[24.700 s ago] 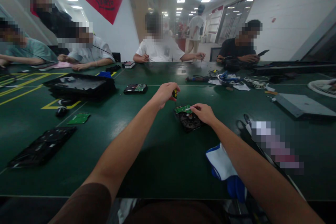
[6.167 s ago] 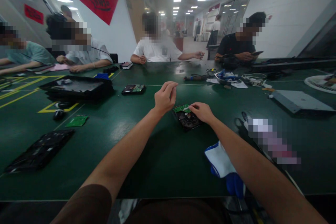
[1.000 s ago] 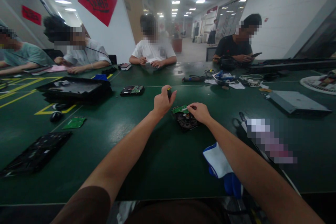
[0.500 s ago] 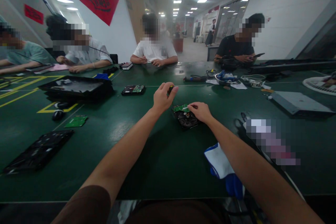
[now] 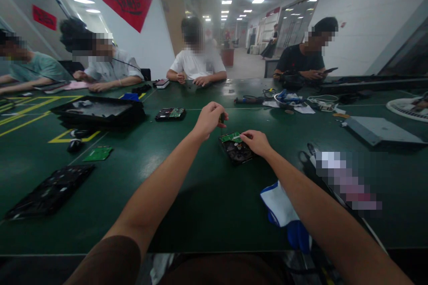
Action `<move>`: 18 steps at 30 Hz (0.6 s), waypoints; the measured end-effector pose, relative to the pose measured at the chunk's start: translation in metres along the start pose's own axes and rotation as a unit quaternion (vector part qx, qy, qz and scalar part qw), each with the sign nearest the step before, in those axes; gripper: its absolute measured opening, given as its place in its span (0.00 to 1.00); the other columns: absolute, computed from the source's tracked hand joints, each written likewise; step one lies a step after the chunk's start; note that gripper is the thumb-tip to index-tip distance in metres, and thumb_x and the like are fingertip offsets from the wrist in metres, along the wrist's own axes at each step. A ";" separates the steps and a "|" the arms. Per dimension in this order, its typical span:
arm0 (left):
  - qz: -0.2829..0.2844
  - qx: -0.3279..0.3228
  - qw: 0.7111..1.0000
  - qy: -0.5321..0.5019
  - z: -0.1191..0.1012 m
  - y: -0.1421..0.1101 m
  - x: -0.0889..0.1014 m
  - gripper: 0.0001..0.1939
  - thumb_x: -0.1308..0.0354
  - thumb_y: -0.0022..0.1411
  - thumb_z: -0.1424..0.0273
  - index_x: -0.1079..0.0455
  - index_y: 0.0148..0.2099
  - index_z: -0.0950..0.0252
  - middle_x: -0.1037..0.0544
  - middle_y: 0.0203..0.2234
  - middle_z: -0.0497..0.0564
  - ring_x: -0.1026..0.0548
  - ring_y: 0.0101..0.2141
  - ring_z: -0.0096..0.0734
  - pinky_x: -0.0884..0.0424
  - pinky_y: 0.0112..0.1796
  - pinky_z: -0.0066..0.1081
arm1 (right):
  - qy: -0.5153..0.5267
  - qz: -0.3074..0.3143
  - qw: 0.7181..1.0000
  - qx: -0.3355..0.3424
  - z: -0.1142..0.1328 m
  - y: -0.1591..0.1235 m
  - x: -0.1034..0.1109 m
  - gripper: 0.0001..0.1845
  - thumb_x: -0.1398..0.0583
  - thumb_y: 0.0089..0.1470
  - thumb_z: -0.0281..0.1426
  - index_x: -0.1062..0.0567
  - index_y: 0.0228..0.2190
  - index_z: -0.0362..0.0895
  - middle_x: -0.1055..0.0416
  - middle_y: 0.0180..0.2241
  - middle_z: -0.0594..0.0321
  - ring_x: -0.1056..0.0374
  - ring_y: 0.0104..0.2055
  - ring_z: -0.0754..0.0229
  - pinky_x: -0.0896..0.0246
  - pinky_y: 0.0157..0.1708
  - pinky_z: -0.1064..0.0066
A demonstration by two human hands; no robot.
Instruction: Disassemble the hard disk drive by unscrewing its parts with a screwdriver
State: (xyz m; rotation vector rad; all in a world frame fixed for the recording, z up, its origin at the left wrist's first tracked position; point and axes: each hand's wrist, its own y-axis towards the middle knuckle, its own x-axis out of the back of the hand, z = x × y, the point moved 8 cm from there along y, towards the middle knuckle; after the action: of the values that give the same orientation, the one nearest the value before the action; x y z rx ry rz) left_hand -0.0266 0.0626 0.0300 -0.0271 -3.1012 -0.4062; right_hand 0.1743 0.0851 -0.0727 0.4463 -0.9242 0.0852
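A hard drive lies on the green table in front of me, with a green circuit board along its far edge. My left hand is closed around the dark handle of a screwdriver, held upright. Its thin shaft reaches down to the board's far left corner. My right hand rests at the drive's right side, fingers pinched at the end of the board and steadying it. The exact contact of those fingertips is partly hidden.
Another hard drive lies further back. On the left are a loose green board, a black drive-like unit and a black tray. Blue-white gloves lie under my right forearm; a grey metal box stands right. Several people sit opposite.
My left hand has turned around the screwdriver handle, its fingers now curled differently. The right hand and the hard drive stay nearly still.
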 end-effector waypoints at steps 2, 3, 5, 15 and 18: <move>-0.020 -0.004 1.000 0.009 -0.005 -0.001 0.007 0.07 0.43 0.58 0.67 0.29 0.35 0.65 0.25 0.31 0.52 0.26 0.31 0.31 0.28 0.25 0.25 | -0.001 0.001 1.000 0.000 -0.001 0.000 0.000 0.15 0.40 0.61 0.42 0.18 0.39 0.47 0.20 0.41 0.61 0.26 0.41 0.56 0.36 0.43 0.67; -0.024 -0.007 1.000 0.018 -0.008 -0.002 0.009 0.07 0.43 0.57 0.67 0.28 0.33 0.66 0.25 0.32 0.53 0.27 0.32 0.31 0.29 0.25 0.25 | -0.001 0.002 1.000 -0.001 -0.001 0.000 0.000 0.15 0.40 0.61 0.42 0.18 0.39 0.47 0.20 0.41 0.61 0.26 0.41 0.56 0.36 0.43 0.67; -0.006 0.002 1.000 0.016 -0.010 -0.003 0.008 0.08 0.43 0.56 0.67 0.25 0.33 0.67 0.24 0.34 0.54 0.27 0.34 0.31 0.30 0.25 0.24 | 0.000 0.001 1.000 -0.003 -0.001 0.000 0.000 0.15 0.40 0.60 0.42 0.18 0.39 0.47 0.20 0.41 0.61 0.26 0.41 0.56 0.36 0.42 0.67; 0.034 0.088 0.991 -0.093 0.007 -0.001 -0.001 0.07 0.41 0.55 0.68 0.29 0.34 0.68 0.23 0.32 0.57 0.25 0.32 0.33 0.27 0.29 0.30 | 0.007 0.001 1.000 0.001 -0.001 0.000 0.000 0.16 0.41 0.60 0.43 0.18 0.38 0.47 0.20 0.41 0.61 0.26 0.41 0.56 0.37 0.41 0.68; -0.001 0.030 1.000 0.003 -0.002 0.000 0.007 0.10 0.41 0.55 0.65 0.25 0.33 0.67 0.23 0.34 0.56 0.26 0.34 0.33 0.30 0.27 0.27 | 0.006 0.001 1.000 0.004 -0.001 0.000 0.000 0.16 0.41 0.60 0.43 0.18 0.38 0.47 0.20 0.41 0.61 0.26 0.40 0.56 0.37 0.40 0.68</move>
State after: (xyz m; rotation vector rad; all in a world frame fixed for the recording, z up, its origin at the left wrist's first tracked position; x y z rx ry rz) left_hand -0.0337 0.0625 0.0322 -0.0233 -3.1054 -0.3127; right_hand 0.1746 0.0855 -0.0733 0.4528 -0.9131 0.0928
